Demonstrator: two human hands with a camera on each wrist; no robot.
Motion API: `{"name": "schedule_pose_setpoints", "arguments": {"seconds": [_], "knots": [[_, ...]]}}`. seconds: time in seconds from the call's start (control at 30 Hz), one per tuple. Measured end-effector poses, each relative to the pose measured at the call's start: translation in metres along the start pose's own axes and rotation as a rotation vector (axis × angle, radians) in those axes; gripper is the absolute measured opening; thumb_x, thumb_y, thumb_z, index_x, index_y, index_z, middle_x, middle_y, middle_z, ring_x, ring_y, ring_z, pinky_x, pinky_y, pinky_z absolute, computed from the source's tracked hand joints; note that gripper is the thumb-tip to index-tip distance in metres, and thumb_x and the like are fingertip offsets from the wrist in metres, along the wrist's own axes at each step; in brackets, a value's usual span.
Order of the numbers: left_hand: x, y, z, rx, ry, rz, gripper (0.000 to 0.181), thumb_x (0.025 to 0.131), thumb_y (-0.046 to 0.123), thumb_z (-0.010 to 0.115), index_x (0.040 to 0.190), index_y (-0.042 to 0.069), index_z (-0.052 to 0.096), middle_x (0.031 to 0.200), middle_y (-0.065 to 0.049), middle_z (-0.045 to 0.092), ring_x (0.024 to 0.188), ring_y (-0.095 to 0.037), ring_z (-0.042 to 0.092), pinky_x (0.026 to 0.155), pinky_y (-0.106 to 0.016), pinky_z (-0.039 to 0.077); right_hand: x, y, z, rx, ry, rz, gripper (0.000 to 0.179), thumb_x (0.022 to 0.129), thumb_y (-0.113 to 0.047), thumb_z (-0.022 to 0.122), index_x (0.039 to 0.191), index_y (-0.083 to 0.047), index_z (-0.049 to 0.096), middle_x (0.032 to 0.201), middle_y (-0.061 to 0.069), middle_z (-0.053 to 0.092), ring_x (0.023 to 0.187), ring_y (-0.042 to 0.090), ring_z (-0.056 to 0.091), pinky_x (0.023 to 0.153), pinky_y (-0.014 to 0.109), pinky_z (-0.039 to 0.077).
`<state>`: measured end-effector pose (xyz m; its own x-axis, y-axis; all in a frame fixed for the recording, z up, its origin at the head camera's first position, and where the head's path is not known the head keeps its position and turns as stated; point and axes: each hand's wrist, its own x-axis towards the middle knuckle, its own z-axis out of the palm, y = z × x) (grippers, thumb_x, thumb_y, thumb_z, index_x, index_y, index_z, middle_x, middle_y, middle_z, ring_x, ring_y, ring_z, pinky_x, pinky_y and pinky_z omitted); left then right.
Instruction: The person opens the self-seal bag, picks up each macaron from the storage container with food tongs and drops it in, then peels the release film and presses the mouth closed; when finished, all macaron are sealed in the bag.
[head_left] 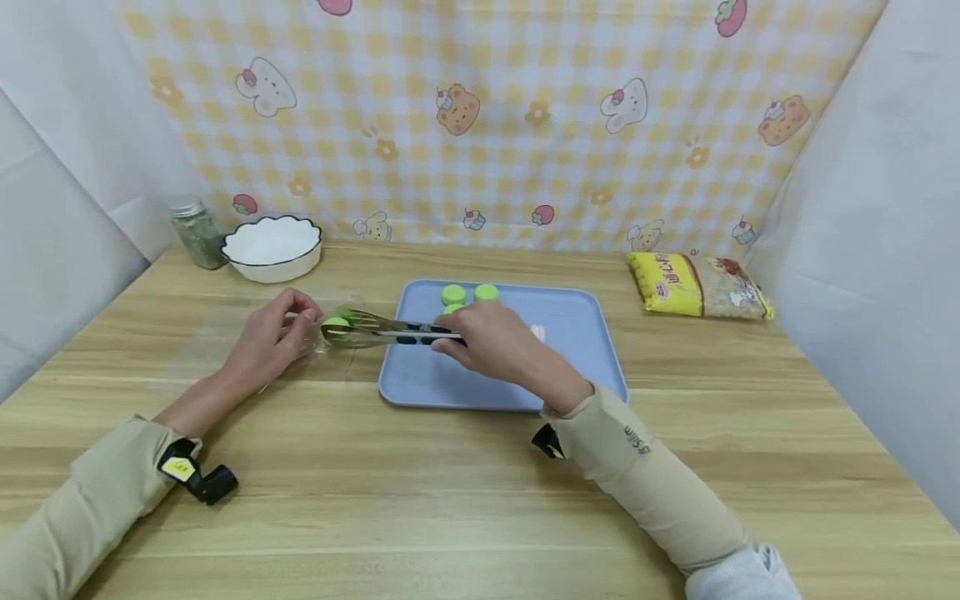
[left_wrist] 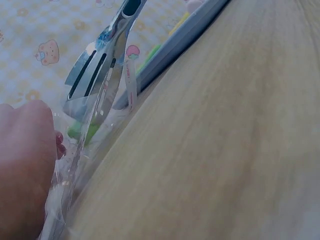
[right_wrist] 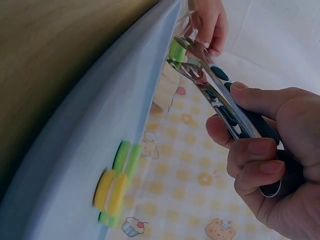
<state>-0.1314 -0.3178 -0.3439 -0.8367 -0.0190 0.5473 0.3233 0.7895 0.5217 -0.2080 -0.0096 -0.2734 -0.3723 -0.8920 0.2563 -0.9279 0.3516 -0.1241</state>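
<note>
My right hand (head_left: 495, 337) grips metal serving tongs (right_wrist: 220, 95) with dark inlays on the handles. Between the tong heads sits a green macaron (right_wrist: 176, 52), just left of the blue tray (head_left: 420, 379). My left hand (head_left: 273, 337) pinches a clear plastic bag (left_wrist: 57, 212) beside the tong heads. In the left wrist view, the tong heads and the macaron show through the clear film. Other green macarons (head_left: 486, 292) lie on the tray, along with a yellow macaron (right_wrist: 111, 190) and a pale pink one (head_left: 537, 332), partly hidden by my right hand.
At the back left stand a glass jar (head_left: 198, 237) of dried green bits and a white scalloped bowl (head_left: 273, 265) with a dark rim. A yellow food packet (head_left: 671, 283) lies at the back right. A checked curtain (head_left: 525, 125) hangs behind the wooden table (head_left: 360, 500).
</note>
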Motion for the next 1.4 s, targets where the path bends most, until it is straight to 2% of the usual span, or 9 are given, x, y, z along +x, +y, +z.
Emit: {"name": "schedule_pose_setpoints", "arguments": {"seconds": [0.07, 0.17, 0.37, 0.53, 0.73, 0.87, 1.0, 1.23, 1.4], "knots": [[-0.001, 0.0, 0.0, -0.012, 0.012, 0.01, 0.008, 0.096, 0.004, 0.048, 0.096, -0.002, 0.053, 0.092, -0.01, 0.06, 0.09, -0.01, 0.052, 0.08, -0.016, 0.042, 0.002, -0.002, 0.002, 0.007, -0.013, -0.002, 0.017, 0.092, -0.028, 0.059, 0.09, -0.012, 0.066, 0.064, -0.003, 0.053, 0.053, 0.009, 0.043, 0.05, 0.02, 0.032], [-0.001, 0.0, -0.001, -0.029, 0.022, 0.015, 0.008, 0.096, 0.004, 0.048, 0.097, -0.002, 0.053, 0.091, -0.011, 0.06, 0.089, -0.005, 0.05, 0.078, -0.01, 0.038, 0.002, -0.004, 0.004, 0.014, -0.02, -0.001, 0.016, 0.092, -0.027, 0.059, 0.083, -0.014, 0.063, 0.059, -0.004, 0.045, 0.052, 0.009, 0.041, 0.049, 0.02, 0.029], [0.0, -0.001, 0.0, -0.046, 0.051, 0.027, 0.009, 0.097, 0.005, 0.046, 0.097, -0.002, 0.052, 0.091, -0.011, 0.06, 0.088, -0.002, 0.05, 0.076, -0.009, 0.038, 0.002, -0.004, 0.006, 0.032, -0.03, 0.011, 0.016, 0.093, -0.027, 0.059, 0.084, -0.014, 0.062, 0.059, -0.003, 0.044, 0.051, 0.009, 0.039, 0.049, 0.021, 0.028], [0.001, -0.001, 0.0, -0.069, 0.129, 0.036, 0.011, 0.097, 0.003, 0.042, 0.097, -0.005, 0.05, 0.09, -0.011, 0.061, 0.087, -0.004, 0.05, 0.071, -0.012, 0.037, 0.004, -0.003, 0.006, 0.05, -0.042, 0.021, 0.017, 0.093, -0.027, 0.058, 0.083, -0.014, 0.062, 0.059, -0.003, 0.043, 0.051, 0.009, 0.039, 0.048, 0.021, 0.028], [0.0, -0.001, -0.001, -0.044, 0.209, 0.054, 0.013, 0.098, 0.007, 0.041, 0.096, -0.003, 0.05, 0.088, -0.011, 0.066, 0.086, 0.002, 0.053, 0.066, -0.013, 0.037, 0.003, -0.002, 0.003, 0.047, -0.066, 0.011, 0.017, 0.093, -0.026, 0.059, 0.095, -0.012, 0.067, 0.062, -0.003, 0.05, 0.052, 0.009, 0.043, 0.05, 0.021, 0.032], [0.0, -0.001, 0.0, -0.037, 0.197, 0.075, 0.014, 0.099, 0.009, 0.042, 0.096, -0.002, 0.051, 0.089, -0.012, 0.068, 0.088, 0.005, 0.055, 0.066, -0.013, 0.038, 0.002, -0.003, -0.002, 0.034, -0.045, 0.029, 0.02, 0.093, -0.027, 0.059, 0.1, -0.012, 0.068, 0.068, -0.003, 0.056, 0.054, 0.008, 0.046, 0.051, 0.022, 0.036], [0.0, -0.001, 0.0, -0.044, 0.175, 0.078, 0.014, 0.099, 0.009, 0.042, 0.096, -0.002, 0.051, 0.09, -0.013, 0.068, 0.089, 0.003, 0.057, 0.072, -0.01, 0.039, 0.005, -0.005, -0.003, 0.017, -0.03, 0.019, 0.018, 0.092, -0.027, 0.059, 0.095, -0.011, 0.068, 0.066, -0.003, 0.054, 0.053, 0.009, 0.044, 0.05, 0.021, 0.034], [-0.003, -0.002, -0.001, -0.051, 0.166, 0.072, 0.014, 0.099, 0.008, 0.042, 0.095, -0.002, 0.05, 0.09, -0.012, 0.067, 0.067, -0.017, 0.052, 0.054, -0.019, 0.032, 0.013, -0.013, -0.001, -0.017, -0.042, -0.031, 0.017, 0.092, -0.027, 0.06, 0.086, -0.012, 0.065, 0.059, -0.004, 0.049, 0.051, 0.008, 0.044, 0.049, 0.02, 0.033], [-0.001, -0.002, -0.001, -0.059, 0.183, 0.087, 0.014, 0.099, 0.007, 0.042, 0.095, -0.003, 0.051, 0.089, -0.011, 0.068, 0.075, -0.013, 0.058, 0.054, -0.019, 0.033, 0.018, -0.019, -0.001, -0.046, -0.05, -0.038, 0.018, 0.092, -0.028, 0.06, 0.088, -0.012, 0.067, 0.06, -0.003, 0.051, 0.051, 0.008, 0.043, 0.05, 0.02, 0.032]]}}
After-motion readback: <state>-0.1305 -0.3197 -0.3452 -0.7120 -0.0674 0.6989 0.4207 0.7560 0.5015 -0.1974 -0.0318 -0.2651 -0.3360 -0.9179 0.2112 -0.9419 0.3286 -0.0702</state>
